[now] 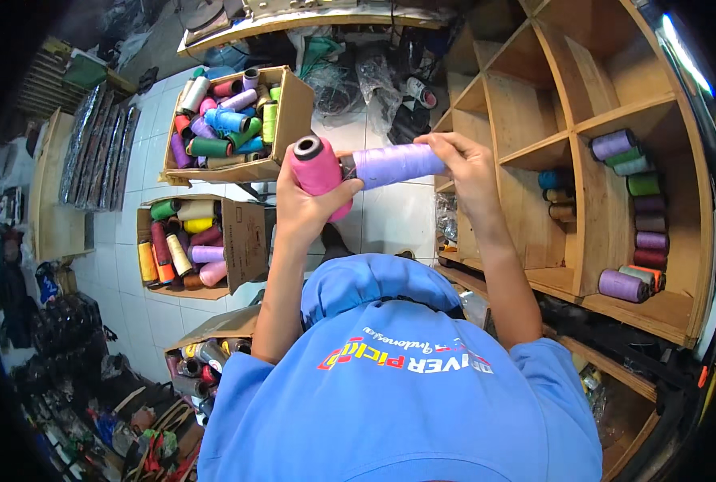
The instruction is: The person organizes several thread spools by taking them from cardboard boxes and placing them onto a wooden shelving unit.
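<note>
My left hand [300, 210] is closed around a pink cone of thread [316, 167], held nearly upright with its dark top and hollow core showing. A light purple cone of thread [398, 165] lies sideways between my hands. Its dark end meets the pink cone, next to my left thumb. With bent fingers, my right hand [464, 161] grips the purple cone's other end. Both cones are held up in front of my body, over the tiled floor. Some of the left fingers are hidden behind the cones.
Three cardboard boxes of mixed thread cones stand to the left: a far box [298, 112], a middle box [245, 241] and a near box [233, 323]. A wooden cubby shelf [576, 193] rises on the right, with several thread cones [651, 185] in it. Far ahead is a wooden table [318, 20].
</note>
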Action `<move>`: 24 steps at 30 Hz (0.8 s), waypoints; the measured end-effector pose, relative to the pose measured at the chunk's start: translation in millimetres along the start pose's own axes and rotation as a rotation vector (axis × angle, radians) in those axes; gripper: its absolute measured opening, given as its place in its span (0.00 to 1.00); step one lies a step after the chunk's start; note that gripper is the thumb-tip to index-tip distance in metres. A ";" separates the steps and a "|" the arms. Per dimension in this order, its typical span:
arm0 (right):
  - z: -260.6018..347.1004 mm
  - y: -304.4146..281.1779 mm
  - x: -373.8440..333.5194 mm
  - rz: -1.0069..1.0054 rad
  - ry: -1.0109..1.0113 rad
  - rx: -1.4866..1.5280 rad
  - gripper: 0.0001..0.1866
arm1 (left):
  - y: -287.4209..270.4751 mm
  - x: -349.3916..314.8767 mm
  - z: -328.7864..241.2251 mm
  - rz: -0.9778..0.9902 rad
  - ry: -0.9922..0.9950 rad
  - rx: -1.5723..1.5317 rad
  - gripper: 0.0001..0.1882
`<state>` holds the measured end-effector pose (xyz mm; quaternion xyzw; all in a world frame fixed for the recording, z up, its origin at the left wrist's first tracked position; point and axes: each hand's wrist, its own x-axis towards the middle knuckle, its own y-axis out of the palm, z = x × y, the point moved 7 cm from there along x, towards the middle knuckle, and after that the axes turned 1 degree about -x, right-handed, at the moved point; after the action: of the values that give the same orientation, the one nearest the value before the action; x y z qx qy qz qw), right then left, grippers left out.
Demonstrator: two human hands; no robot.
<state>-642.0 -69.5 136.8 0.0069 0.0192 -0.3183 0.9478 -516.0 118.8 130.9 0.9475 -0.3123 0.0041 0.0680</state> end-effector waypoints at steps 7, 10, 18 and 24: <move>-19.8 17.7 17.3 0.029 0.083 0.123 0.17 | -17.8 -11.5 6.7 -0.043 0.026 -0.043 0.29; -24.7 24.1 21.5 0.054 0.222 0.201 0.17 | -26.7 -23.5 2.5 -0.099 -0.020 -0.116 0.29; 2.2 61.1 20.7 0.394 -0.001 0.204 0.18 | -59.0 -56.8 -5.4 -0.309 0.047 -0.065 0.31; 9.4 74.4 4.8 0.521 -0.030 0.129 0.17 | -59.3 -72.6 -20.8 -0.340 0.116 0.065 0.30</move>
<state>-593.0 -13.4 146.1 0.0671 -0.0177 -0.0642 0.9955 -538.6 211.7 140.3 0.9866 -0.1428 0.0572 0.0549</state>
